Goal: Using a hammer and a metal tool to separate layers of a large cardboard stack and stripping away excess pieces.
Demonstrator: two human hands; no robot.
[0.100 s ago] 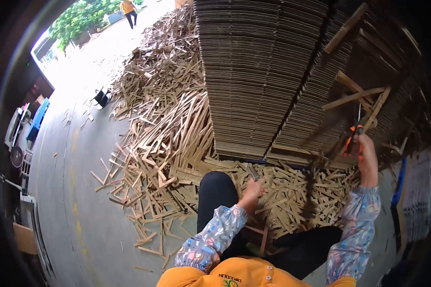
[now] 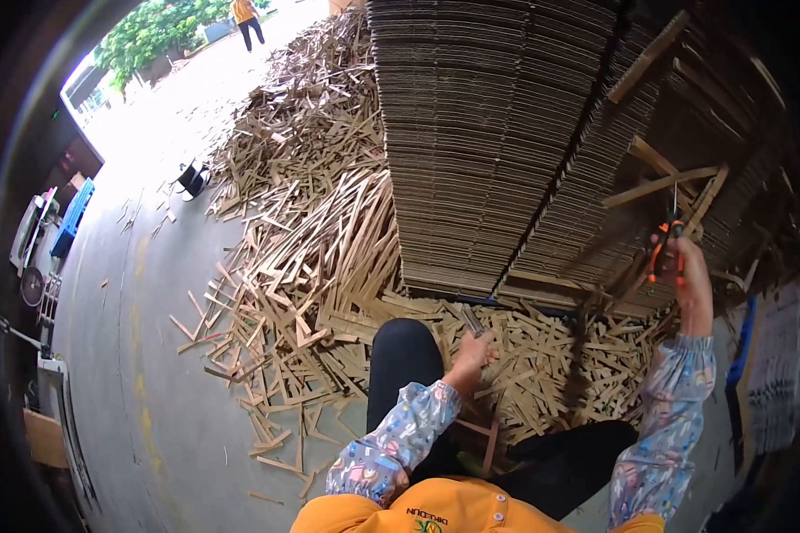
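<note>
My right hand [image 2: 692,271], raised at the right, is closed on a pair of pliers [image 2: 665,253] with orange-and-black handles. Their jaws point up at crossed cardboard strips [image 2: 662,186] on the side of a tall stack of corrugated cardboard [image 2: 471,160]; I cannot tell if they touch. Lower down, by my knee, my left hand [image 2: 471,355] is wrapped round a short grey metal tool [image 2: 473,320] whose exact kind is unclear. Beneath it lies a layer of loose cardboard strips [image 2: 542,364].
A large heap of cardboard offcuts [image 2: 302,133] runs up the left side of the stack. A black object [image 2: 189,180] stands on the grey floor [image 2: 107,338]. Blue items and equipment [image 2: 69,218] line the far left. Someone in an orange top [image 2: 243,12] is far off outside.
My right hand has moved slightly to the right with the pliers. My left hand stays in place. The distant person has shifted a little.
</note>
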